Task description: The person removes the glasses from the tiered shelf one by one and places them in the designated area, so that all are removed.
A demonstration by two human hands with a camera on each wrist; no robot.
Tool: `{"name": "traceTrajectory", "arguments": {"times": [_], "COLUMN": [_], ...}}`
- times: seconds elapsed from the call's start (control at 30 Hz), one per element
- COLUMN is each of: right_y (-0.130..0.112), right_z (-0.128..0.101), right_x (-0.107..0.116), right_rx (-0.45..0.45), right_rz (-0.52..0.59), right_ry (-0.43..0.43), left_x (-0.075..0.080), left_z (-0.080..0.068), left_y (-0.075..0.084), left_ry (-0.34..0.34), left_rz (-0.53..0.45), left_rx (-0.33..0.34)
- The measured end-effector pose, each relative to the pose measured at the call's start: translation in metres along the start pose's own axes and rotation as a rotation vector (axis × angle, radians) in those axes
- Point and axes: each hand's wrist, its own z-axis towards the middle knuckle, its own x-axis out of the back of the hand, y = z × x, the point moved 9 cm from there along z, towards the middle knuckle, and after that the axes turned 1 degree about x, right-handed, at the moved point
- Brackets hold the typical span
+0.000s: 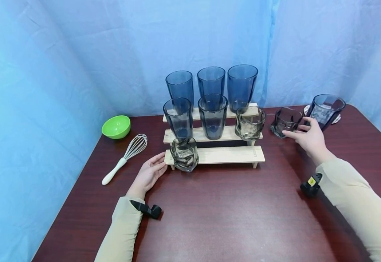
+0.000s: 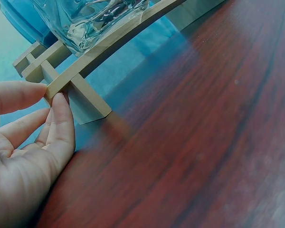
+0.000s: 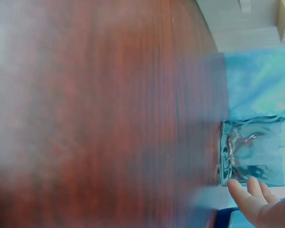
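My left hand (image 1: 149, 173) pinches the left end of the lowest step of a wooden tiered rack (image 1: 226, 154); in the left wrist view the thumb lies above the board (image 2: 97, 50) and fingertips below it. A short wavy grey glass (image 1: 184, 154) stands on that step beside the hand. Right of the rack, my right hand (image 1: 310, 140) spreads its fingers and thumb about a short dark glass (image 1: 285, 122) on the table. In the right wrist view, fingertips (image 3: 233, 186) are right at this glass (image 3: 256, 152), the thumb apart from it.
Several tall blue-grey glasses (image 1: 211, 116) and another short glass (image 1: 250, 123) fill the upper steps. One tall glass (image 1: 325, 109) stands at the far right by a silvery round coaster (image 1: 336, 119). A green bowl (image 1: 116, 127) and a white whisk (image 1: 125, 160) lie left. Blue curtains surround the table.
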Motion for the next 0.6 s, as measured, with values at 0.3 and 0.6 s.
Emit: {"name": "traceTrajectory", "arguments": {"times": [0.3,0.6], "right_y": [0.013,0.017], "right_z": [-0.004,-0.010], "right_x": [-0.003,-0.002], "right_rx": [0.083,0.207], "right_rz": [0.144,0.278], "right_ry": [-0.102,-0.119], "left_x": [-0.001,-0.001], "left_z": [0.000,0.000], "left_y": [0.000,0.001], "left_ry": [-0.007,-0.020], "left_rz": [0.009,-0.019], "left_rx": [0.001,-0.004]}}
